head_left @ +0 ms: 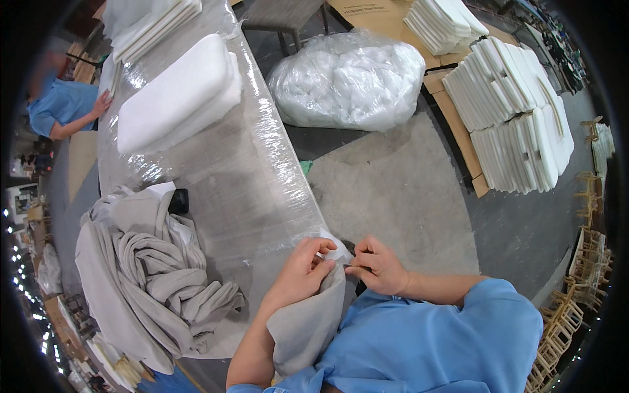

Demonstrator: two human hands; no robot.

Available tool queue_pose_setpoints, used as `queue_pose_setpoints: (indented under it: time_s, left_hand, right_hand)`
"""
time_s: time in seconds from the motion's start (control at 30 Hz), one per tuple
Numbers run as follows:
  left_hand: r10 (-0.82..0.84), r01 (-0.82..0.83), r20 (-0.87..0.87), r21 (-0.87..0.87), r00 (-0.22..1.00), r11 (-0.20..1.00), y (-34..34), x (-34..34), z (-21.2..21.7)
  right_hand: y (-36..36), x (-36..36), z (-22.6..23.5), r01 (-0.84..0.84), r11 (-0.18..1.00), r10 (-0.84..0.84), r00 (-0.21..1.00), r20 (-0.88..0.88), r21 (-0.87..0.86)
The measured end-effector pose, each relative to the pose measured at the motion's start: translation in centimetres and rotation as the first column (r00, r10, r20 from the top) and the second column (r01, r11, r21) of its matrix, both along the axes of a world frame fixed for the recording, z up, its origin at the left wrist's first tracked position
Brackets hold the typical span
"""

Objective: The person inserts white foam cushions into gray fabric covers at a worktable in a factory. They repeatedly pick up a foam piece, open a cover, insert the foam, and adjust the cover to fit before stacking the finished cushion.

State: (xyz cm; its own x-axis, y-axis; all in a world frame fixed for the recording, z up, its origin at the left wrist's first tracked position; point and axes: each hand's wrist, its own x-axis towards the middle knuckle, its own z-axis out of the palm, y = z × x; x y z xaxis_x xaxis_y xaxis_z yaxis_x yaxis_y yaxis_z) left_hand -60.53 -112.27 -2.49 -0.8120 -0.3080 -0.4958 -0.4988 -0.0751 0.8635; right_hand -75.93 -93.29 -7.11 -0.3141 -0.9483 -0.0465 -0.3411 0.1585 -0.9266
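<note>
A piece of grey fabric (306, 325) with a white edge (337, 247) drapes from the table's edge over my left forearm and lap. My left hand (303, 272) is closed on this fabric near its upper end, thumb and fingers bent around it. Just to the right, my right hand (380, 268) is closed in a pinch close to the fabric's edge. Something small and dark shows at its fingertips, too small to name. On the table to the left lies a crumpled heap of grey fabric (157, 262), with a black object (178, 201) at its upper edge.
The table (223, 157) is covered in clear plastic and bears white padding sheets (173, 92). Beyond its right edge sit a plastic-wrapped bundle (347, 78) and stacked white foam pads (514, 118). Wooden frames (560, 321) line the right. Another person (65, 105) stands far left.
</note>
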Motion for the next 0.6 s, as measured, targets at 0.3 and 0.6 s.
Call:
queue_pose_setpoints:
  time_s: [0.3, 0.6]
  left_hand:
    - [-0.391, 0.355, -0.015, -0.393, 0.92, 0.848, 1.2, -0.1, 2.9]
    - [-0.293, 0.3, 0.127, -0.039, 0.948, 0.953, 4.2, -0.4, 6.9]
  right_hand:
    - [2.8, 0.2, 3.6, 0.05, 0.994, -0.054, 0.998, -0.041, -0.1]
    - [4.7, 0.6, 4.0, -0.055, 0.998, 0.061, 0.938, 0.342, -0.027]
